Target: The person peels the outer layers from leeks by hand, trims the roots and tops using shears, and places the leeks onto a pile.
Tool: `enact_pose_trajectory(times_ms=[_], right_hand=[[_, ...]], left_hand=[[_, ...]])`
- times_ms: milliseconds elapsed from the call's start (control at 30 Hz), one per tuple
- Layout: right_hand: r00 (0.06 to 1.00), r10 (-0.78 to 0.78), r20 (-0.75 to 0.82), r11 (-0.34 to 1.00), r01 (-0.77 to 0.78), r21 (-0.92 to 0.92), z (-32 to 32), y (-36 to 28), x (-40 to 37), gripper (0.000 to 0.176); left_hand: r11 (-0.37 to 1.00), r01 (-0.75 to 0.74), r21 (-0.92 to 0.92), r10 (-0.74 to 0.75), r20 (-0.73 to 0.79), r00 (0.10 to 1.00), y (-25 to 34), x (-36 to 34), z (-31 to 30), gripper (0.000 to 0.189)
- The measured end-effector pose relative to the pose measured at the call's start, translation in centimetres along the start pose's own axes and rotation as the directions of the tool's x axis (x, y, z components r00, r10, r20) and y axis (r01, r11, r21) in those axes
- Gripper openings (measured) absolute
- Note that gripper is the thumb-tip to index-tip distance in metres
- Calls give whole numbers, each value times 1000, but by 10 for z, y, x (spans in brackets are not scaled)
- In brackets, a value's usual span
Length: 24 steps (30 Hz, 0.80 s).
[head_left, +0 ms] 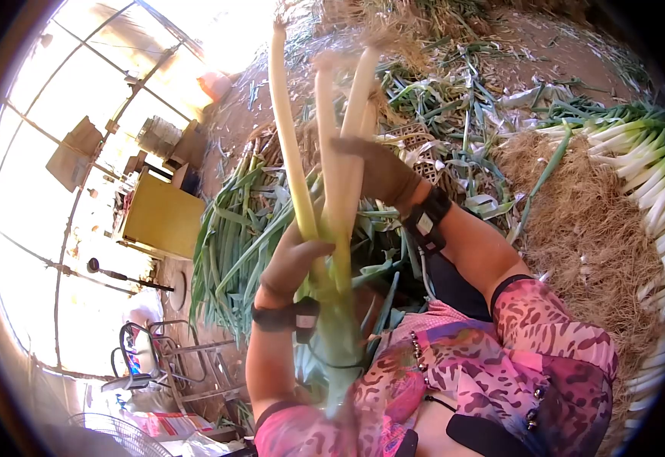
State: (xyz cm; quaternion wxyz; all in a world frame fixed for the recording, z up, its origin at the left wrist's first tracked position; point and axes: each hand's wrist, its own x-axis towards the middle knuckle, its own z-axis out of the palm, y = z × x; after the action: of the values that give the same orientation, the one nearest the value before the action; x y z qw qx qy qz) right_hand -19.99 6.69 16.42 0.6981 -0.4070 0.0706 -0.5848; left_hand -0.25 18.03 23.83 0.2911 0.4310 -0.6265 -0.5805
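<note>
Several long leeks (pixel 293 129) with white stalks and green lower parts stand nearly upright in front of my chest, roots at the top. My left hand (pixel 290 266), in a brown glove, is wrapped round them where the white turns green. Higher up, my right hand (pixel 378 171), also gloved, is closed on the white stalks at the right side of the bunch. The root ends and the green leaves below are blurred by motion. Both wrists carry black straps.
A heap of green leeks (pixel 230 236) lies just left of the bunch. Trimmed roots (pixel 576 236) and a row of white leeks (pixel 656 183) lie at right. A woven basket (pixel 420 148) sits behind my right hand. Left are a yellow cabinet (pixel 161 213), a metal chair (pixel 138 354) and a fan (pixel 115 434).
</note>
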Motion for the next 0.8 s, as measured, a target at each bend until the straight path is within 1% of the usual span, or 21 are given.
enact_pose_trajectory(times_ms=[67, 100, 200, 233, 333, 367, 400, 433, 467, 533, 567, 600, 633, 733, 767, 800], right_hand=[[996, 52, 65, 977, -65, 203, 5, -26, -2, 28], [997, 62, 49, 979, -71, 192, 23, -37, -6, 29], [995, 86, 46, 989, -90, 113, 45, -40, 8, 31], [992, -86, 89, 951, 108, -291, 48, -34, 14, 33], [1000, 0, 30, 985, 5, -174, 76, -26, 27, 37], [991, -106, 86, 854, 135, -503, 83, -33, 30, 46], [967, -211, 140, 601, 242, -762, 92, -41, 32, 56], [977, -170, 131, 587, 208, -782, 106, -48, 32, 61], [972, -179, 154, 601, 232, -765, 108, -41, 38, 60], [960, -196, 198, 628, 278, -727, 114, -29, 49, 58], [987, -124, 101, 816, 159, -555, 119, -24, 54, 53], [1000, -24, 20, 939, 29, -342, 128, -24, 57, 51], [999, -18, 26, 952, 25, -305, 135, -26, 63, 50], [995, -37, 94, 944, 66, -323, 151, -25, 68, 49], [992, -42, 117, 936, 80, -342, 157, -25, 70, 49], [989, -45, 140, 925, 94, -367, 161, -24, 72, 48]], left_hand=[[986, 6, 169, -3, -19, 1000, -17, -6, -9, 56], [950, 58, 308, -63, 7, 998, -9, -9, -6, 54], [999, -37, -2, 37, -64, 997, 19, -5, 5, 51], [998, -56, 13, 57, -103, 993, 25, -1, 6, 43], [976, 25, 215, 44, -307, 951, 25, -2, 8, 36], [932, 28, 361, 125, -394, 911, 30, 2, 1, 29], [942, -2, 335, 164, -457, 874, 26, -2, -7, 28], [963, -55, 265, 180, -471, 864, 26, -7, -13, 29], [974, -111, 197, 195, -487, 851, 29, -15, -17, 29], [974, -147, 170, 215, -517, 828, 36, -33, -24, 31], [975, -173, 141, 222, -528, 819, 37, -41, -32, 31], [973, -201, 113, 231, -538, 811, 37, -49, -41, 31], [979, -142, 146, 199, -526, 827, 37, -59, -58, 34], [986, -151, 64, 163, -486, 858, 42, -80, -64, 40], [981, -195, 2, 177, -430, 885, 39, -80, -61, 45], [986, -168, -7, 154, -360, 920, 40, -79, -57, 45]])
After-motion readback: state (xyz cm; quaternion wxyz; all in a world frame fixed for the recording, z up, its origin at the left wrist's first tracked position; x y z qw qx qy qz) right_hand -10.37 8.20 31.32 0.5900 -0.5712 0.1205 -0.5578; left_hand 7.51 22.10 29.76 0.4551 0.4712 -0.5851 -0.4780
